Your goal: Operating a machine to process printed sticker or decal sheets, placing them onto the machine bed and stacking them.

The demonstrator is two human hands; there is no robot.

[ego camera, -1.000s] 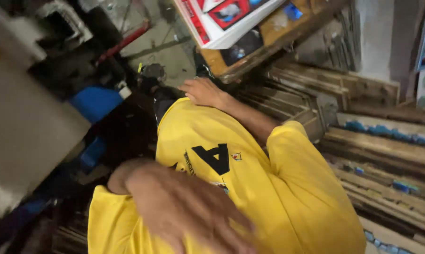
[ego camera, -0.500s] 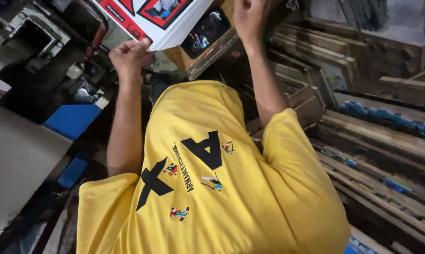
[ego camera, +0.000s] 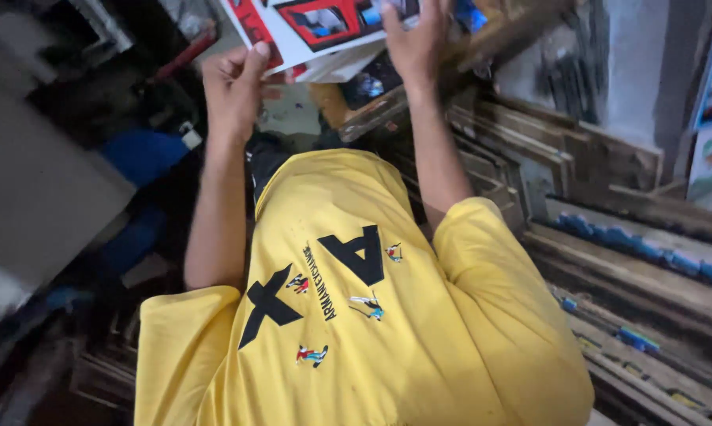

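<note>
Hands (ego camera: 233,91) raised, gripping printed sheet (ego camera: 308,31)

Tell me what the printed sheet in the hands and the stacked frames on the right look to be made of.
Printed sheet: looks like glossy paper or thin card, white with red and blue print; it is thin and pinched at its edge by the left hand and right hand. Stacked frames: apparently wood, brown, unpainted and worn, with visible grain; blue smears on some edges look like ink or paint.
</note>
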